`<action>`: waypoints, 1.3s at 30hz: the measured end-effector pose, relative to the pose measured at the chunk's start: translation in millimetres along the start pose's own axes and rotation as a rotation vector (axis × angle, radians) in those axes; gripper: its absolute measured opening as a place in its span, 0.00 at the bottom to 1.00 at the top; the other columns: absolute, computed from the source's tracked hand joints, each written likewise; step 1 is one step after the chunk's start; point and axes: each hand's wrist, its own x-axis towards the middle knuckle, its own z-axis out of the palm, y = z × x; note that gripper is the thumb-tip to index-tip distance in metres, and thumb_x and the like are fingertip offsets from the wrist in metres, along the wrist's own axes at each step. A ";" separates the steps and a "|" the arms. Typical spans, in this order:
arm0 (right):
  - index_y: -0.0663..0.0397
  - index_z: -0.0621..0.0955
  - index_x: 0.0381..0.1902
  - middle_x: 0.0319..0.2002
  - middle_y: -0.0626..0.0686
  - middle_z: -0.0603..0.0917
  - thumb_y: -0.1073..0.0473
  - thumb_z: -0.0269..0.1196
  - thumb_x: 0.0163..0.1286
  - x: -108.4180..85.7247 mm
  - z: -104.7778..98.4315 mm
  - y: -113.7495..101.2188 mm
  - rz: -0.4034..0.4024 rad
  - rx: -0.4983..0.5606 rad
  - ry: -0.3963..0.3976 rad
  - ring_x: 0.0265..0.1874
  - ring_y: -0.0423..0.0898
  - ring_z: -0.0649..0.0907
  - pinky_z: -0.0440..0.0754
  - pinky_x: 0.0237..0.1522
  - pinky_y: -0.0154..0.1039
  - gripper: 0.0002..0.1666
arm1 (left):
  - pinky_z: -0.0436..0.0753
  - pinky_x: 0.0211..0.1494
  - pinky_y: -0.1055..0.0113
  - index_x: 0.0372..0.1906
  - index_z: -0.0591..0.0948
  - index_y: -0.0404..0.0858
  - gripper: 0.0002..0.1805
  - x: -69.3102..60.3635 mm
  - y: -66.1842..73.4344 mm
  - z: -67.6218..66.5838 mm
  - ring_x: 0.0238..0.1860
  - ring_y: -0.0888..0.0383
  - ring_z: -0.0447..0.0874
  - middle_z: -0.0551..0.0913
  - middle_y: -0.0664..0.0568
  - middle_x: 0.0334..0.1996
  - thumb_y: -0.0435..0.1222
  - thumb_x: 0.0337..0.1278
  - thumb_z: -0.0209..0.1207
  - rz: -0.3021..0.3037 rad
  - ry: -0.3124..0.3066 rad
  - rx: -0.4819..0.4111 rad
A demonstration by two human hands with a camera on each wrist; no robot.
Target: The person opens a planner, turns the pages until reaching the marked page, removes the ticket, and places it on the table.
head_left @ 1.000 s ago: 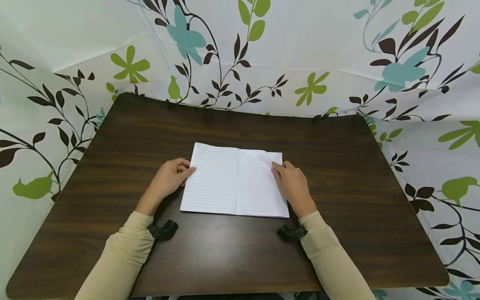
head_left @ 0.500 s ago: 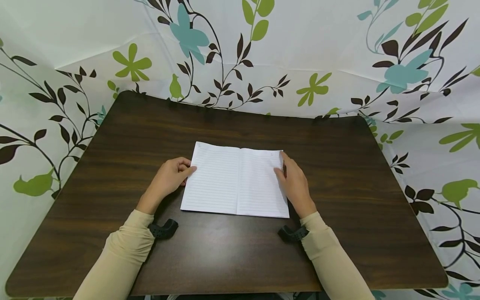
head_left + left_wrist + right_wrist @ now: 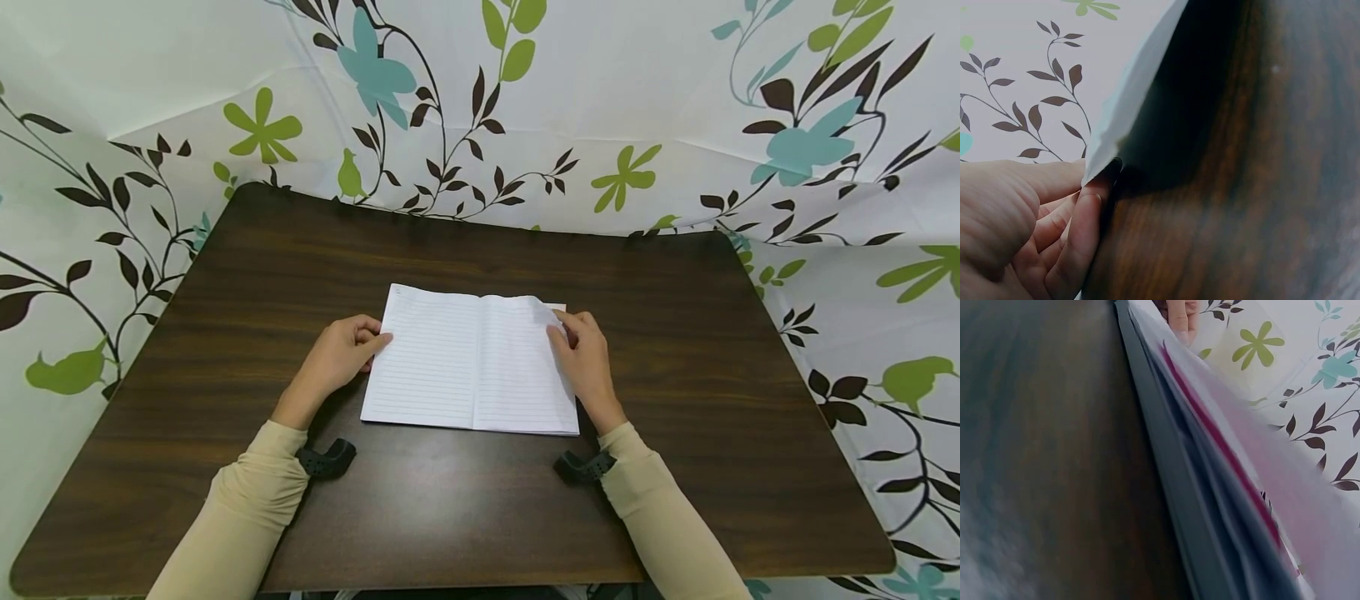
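Lined notebook [image 3: 431,362] lies spread flat on the tabletop [image 3: 450,517], roughly midway between its left and right edges, well in from the near edge. My left hand [image 3: 341,354] pinches the notebook's left edge, thumb on top, fingers underneath; the left wrist view shows that edge raised off the tabletop. My right hand [image 3: 587,358] has thumb and forefinger together at the notebook's upper right, looks clamped on a page; top corner curls up with another sheet showing behind. Right wrist view: leaves fanned, a magenta strip [image 3: 1229,456] among them, can't tell what it is. Handling, my guess: light, floppy, single leaves thin and easy to crease or tear, a bit slick, may come up two at once. Best hold: outer upper corner of one leaf, light pinch, with the left edge steadied.
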 end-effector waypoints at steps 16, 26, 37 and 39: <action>0.53 0.85 0.61 0.51 0.54 0.82 0.59 0.66 0.75 -13.9 -2.6 -19.4 -0.306 -0.111 -0.190 0.39 0.45 0.78 0.80 0.41 0.41 0.19 | 0.82 0.33 0.69 0.57 0.81 0.30 0.20 -0.2 -0.5 0.5 0.28 0.58 0.81 0.90 0.42 0.37 0.43 0.77 0.59 0.000 0.005 0.004; 0.45 0.80 0.67 0.73 0.50 0.73 0.49 0.68 0.73 -21.1 -10.0 -33.8 -0.373 -0.034 -0.422 0.75 0.50 0.71 0.71 0.73 0.58 0.27 | 0.83 0.33 0.69 0.55 0.82 0.30 0.18 0.9 -3.1 1.8 0.27 0.58 0.81 0.90 0.43 0.35 0.43 0.77 0.59 0.006 0.006 -0.003; 0.33 0.59 0.83 0.86 0.44 0.40 0.46 0.64 0.75 -35.4 -17.7 -45.6 -0.340 0.075 -0.718 0.85 0.49 0.44 0.53 0.79 0.69 0.44 | 0.82 0.33 0.66 0.56 0.82 0.31 0.19 -0.2 -2.0 0.9 0.27 0.58 0.81 0.90 0.44 0.35 0.43 0.77 0.59 0.024 0.009 -0.001; 0.32 0.57 0.83 0.86 0.44 0.38 0.46 0.64 0.75 -37.4 -15.9 -48.1 -0.366 0.086 -0.738 0.86 0.49 0.41 0.50 0.79 0.69 0.45 | 0.81 0.32 0.67 0.56 0.81 0.31 0.19 -0.5 -2.6 1.1 0.27 0.58 0.81 0.90 0.44 0.35 0.43 0.77 0.59 0.024 0.009 -0.002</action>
